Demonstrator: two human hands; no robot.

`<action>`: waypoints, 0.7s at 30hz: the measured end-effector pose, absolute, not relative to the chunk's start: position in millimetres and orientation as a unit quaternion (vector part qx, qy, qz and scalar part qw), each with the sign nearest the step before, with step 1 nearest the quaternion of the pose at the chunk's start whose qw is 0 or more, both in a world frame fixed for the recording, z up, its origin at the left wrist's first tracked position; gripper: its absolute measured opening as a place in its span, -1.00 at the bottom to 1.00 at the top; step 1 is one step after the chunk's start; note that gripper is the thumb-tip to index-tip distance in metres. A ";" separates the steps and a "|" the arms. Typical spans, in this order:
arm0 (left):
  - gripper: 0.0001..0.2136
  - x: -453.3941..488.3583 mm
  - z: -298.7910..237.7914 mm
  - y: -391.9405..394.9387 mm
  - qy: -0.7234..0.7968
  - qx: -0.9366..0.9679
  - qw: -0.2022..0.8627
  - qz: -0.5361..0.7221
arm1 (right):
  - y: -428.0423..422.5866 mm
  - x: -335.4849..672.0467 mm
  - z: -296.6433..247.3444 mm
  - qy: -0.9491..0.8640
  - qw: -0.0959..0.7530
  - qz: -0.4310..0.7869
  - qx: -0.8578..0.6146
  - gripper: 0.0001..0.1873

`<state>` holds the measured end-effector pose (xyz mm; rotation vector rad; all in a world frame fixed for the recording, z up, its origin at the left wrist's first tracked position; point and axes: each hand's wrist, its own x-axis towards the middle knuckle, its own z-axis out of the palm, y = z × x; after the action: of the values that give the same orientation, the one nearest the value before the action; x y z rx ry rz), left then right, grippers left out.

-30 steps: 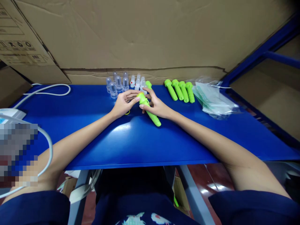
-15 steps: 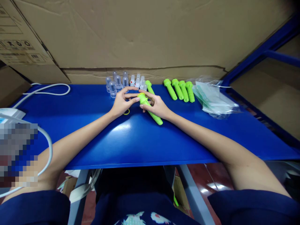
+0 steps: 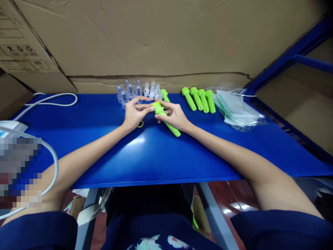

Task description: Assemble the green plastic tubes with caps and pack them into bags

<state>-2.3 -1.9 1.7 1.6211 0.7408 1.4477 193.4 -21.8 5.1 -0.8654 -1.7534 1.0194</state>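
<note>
My right hand (image 3: 176,117) is wrapped around a bright green ribbed plastic handle (image 3: 173,130), its wide head tilted up and to the left. Around the rim of that head sits a thin yellow ring (image 3: 156,103). The fingers and thumb of my left hand (image 3: 135,113) pinch at this ring and the head's left edge. Another yellow ring (image 3: 141,124) lies on the table, partly behind my left hand. Just beyond my hands, one more green handle (image 3: 164,93) lies partly covered by my right fingers.
Several clear plastic cups (image 3: 130,91) and several smaller white-based clear caps (image 3: 152,90) stand at the back. Several green handles (image 3: 199,100) lie to the right, beside clear plastic bags (image 3: 235,107). A white cable (image 3: 59,100) loops at left on the blue table (image 3: 156,163). Cardboard (image 3: 156,41) rises behind.
Both hands stay at the green handle's head, and the handle's lower end has risen very slightly. The other things on the table have not visibly moved.
</note>
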 end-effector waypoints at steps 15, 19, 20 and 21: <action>-0.57 -0.6 1.1 -8.5 0.315 0.665 0.359 0.574 | -29.4 188.2 6.8 -0.669 0.480 0.421 -0.379 -0.14; -0.62 0.6 2.6 -11.6 0.308 0.679 0.331 0.579 | -31.2 186.1 5.4 -0.655 0.489 0.426 -0.388 -0.06; -0.63 0.6 3.1 -12.1 0.307 0.683 0.322 0.580 | -31.6 185.7 5.5 -0.650 0.490 0.428 -0.393 -0.06; -0.64 0.4 3.6 -12.3 0.305 0.686 0.316 0.580 | -31.9 185.5 5.7 -0.646 0.491 0.429 -0.397 -0.06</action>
<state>0.4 -12.3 3.6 1.8073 0.8044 1.5280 185.5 -31.9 5.7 -0.9642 -1.5687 1.0425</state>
